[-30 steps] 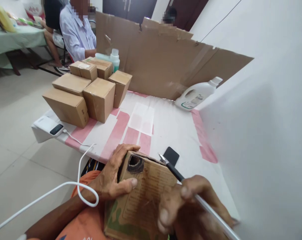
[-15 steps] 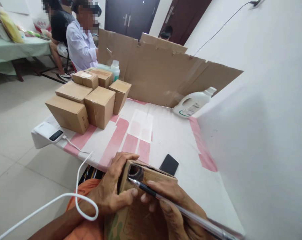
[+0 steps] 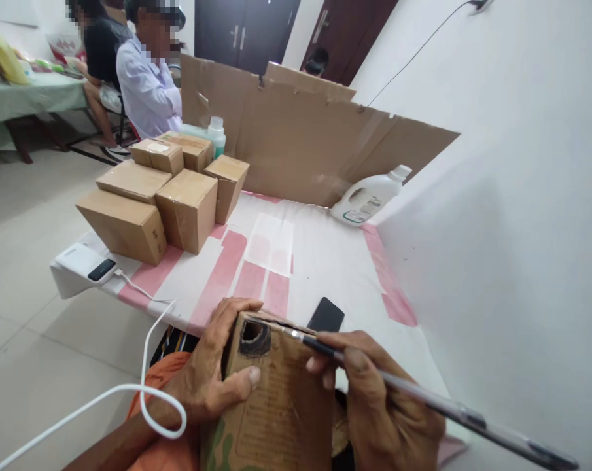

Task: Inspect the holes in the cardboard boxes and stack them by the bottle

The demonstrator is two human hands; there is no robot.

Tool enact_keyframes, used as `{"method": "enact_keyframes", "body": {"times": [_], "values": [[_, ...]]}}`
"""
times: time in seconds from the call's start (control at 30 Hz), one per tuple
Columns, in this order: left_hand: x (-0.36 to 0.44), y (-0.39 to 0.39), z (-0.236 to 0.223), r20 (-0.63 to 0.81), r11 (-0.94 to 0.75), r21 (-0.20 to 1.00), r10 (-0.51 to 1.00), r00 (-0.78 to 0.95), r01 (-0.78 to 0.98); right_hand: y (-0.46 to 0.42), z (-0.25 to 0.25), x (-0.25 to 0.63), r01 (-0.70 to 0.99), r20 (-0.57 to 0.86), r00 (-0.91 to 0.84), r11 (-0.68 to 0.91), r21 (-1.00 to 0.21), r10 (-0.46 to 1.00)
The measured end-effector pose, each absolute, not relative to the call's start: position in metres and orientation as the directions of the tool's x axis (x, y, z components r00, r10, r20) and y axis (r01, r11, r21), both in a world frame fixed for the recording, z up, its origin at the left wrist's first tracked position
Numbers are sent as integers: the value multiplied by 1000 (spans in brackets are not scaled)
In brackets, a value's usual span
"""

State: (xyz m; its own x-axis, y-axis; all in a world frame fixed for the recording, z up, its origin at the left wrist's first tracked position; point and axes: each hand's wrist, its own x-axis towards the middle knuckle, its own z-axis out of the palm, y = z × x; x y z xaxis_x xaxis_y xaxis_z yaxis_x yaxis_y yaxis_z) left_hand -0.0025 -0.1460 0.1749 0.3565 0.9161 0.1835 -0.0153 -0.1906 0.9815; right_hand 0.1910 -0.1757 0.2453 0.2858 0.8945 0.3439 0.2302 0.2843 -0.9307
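A brown cardboard box with a green camouflage print stands upright close to me. Near its top left corner is a hole with a dark scribbled patch around it. My left hand grips the box's left side, fingers over the top edge and thumb on the front face. Between the thumb and fingers of my right hand is a pen with a clear barrel and black grip. Its tip points at the upper part of the box, right of the hole; whether it touches is unclear.
Several small cardboard boxes stand at the table's left, beside a white power bank with a white cable. A black phone lies behind the box. A white jug leans near a cardboard partition. Two people sit beyond.
My right hand has drawn the pen away from the hole, to the right and slightly up. The dark patch shows more fully now. My left hand keeps its hold on the box.
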Motion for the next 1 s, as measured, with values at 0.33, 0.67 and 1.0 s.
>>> {"method": "enact_keyframes", "body": {"times": [0.33, 0.67, 1.0], "values": [[-12, -148, 168, 72, -84, 996, 958, 276, 31, -36, 128, 286, 685, -158, 463, -465, -561, 872], [-15, -142, 168, 37, -67, 991, 967, 252, 112, -49, 92, 281, 744, -226, 528, -574, -341, 819], [-14, -145, 171, 83, -99, 994, 958, 276, 43, -94, 69, 299, 465, -274, 728, -746, -477, 629]]}}
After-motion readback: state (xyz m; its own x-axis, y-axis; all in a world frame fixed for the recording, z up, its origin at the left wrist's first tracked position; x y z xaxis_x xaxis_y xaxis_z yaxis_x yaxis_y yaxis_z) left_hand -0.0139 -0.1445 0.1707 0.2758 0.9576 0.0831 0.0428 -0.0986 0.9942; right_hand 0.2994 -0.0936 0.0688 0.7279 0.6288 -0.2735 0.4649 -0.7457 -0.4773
